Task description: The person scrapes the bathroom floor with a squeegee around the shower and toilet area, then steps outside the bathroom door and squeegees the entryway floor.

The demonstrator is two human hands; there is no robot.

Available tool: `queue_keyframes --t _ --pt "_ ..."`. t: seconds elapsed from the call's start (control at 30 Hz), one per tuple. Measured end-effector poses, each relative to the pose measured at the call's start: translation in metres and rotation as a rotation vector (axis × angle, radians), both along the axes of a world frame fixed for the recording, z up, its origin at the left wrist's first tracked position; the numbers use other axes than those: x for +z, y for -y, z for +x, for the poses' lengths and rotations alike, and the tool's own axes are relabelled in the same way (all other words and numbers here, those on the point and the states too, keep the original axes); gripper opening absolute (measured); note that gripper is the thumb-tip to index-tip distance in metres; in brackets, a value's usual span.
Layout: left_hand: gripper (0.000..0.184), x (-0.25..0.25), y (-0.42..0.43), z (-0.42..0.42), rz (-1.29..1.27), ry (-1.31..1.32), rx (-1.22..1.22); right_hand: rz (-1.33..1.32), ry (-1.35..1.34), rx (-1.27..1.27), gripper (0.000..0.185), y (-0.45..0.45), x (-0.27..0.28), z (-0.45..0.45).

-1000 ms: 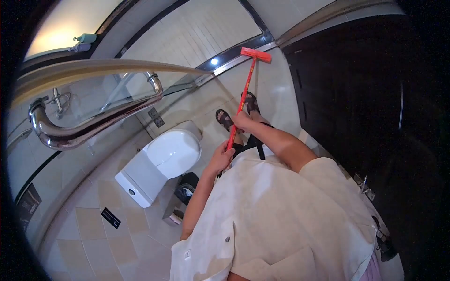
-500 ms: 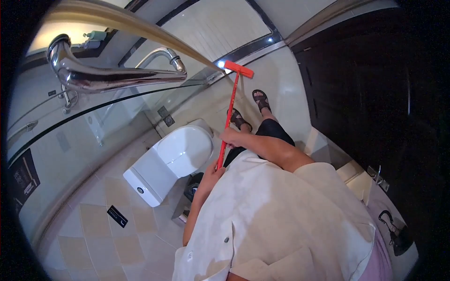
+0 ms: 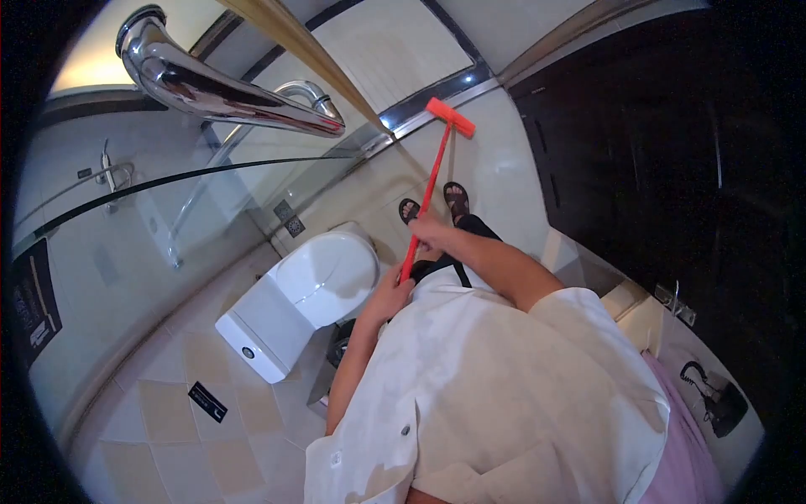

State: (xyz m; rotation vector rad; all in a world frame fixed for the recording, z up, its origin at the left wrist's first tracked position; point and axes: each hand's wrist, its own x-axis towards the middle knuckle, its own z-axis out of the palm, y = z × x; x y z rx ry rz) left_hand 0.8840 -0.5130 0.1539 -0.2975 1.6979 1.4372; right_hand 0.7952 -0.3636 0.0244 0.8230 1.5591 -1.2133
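Observation:
A red, long-handled floor squeegee runs slantwise away from my body, its wide head on the pale floor by the metal threshold. Around the upper part of the handle my right hand is closed. My left hand grips the handle's near end, close to my shirt. My feet in dark sandals stand beside the handle.
To the left are a white toilet and a glass door with a chrome handle. A dark door fills the right side. A hair dryer hangs on the wall at lower right.
The squeegee's head has moved to the right and slightly nearer, away from the threshold corner. Both hands stay on the handle and have shifted a little right. The camera view has turned slightly.

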Motion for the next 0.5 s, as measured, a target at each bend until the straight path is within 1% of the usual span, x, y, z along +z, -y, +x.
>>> queue_keyframes --t 0.07,0.13,0.17,0.23,0.27,0.3,0.33,0.37,0.4,0.43,0.47,0.5 --pt "0.043 0.025 0.021 0.015 -0.073 0.031 -0.023 -0.047 0.102 0.023 0.025 0.017 0.007 0.024" --pt "0.046 0.064 0.03 0.013 -0.119 0.167 -0.039 -0.169 0.209 0.063 0.024 0.028 -0.021 0.054" --pt "0.046 0.065 0.032 0.02 -0.121 0.169 -0.036 -0.171 0.211 0.066 0.024 0.032 -0.016 0.058" --pt "0.047 0.059 0.034 0.036 0.026 0.373 0.132 -0.116 0.253 0.257 0.024 0.036 0.002 0.061" --pt "0.047 0.047 0.033 0.044 0.024 0.378 0.131 -0.088 0.265 0.287 0.023 0.034 0.008 0.059" --pt "0.047 0.028 0.032 0.054 -0.015 0.295 0.093 -0.089 0.269 0.284 0.023 0.028 -0.005 0.061" --pt "0.047 0.013 0.03 0.061 -0.054 0.212 0.055 -0.175 0.312 0.305 0.024 0.017 -0.029 0.063" --pt "0.047 0.001 0.025 0.062 -0.054 0.215 0.052 -0.261 0.354 0.325 0.024 0.006 -0.046 0.063" --pt "0.046 -0.009 0.015 0.055 0.006 0.227 0.062 -0.259 0.356 0.321 0.024 -0.006 -0.053 0.059" --pt "0.044 -0.02 0.003 0.045 0.068 0.237 0.071 -0.203 0.349 0.235 0.024 -0.02 -0.06 0.054" --pt "0.042 -0.012 -0.013 0.022 0.007 0.244 -0.017 -0.148 0.34 0.146 0.024 -0.034 -0.066 0.048" --pt "0.039 -0.004 -0.031 -0.002 -0.056 0.25 -0.107 0.004 0.206 0.119 0.024 -0.045 -0.071 0.042"
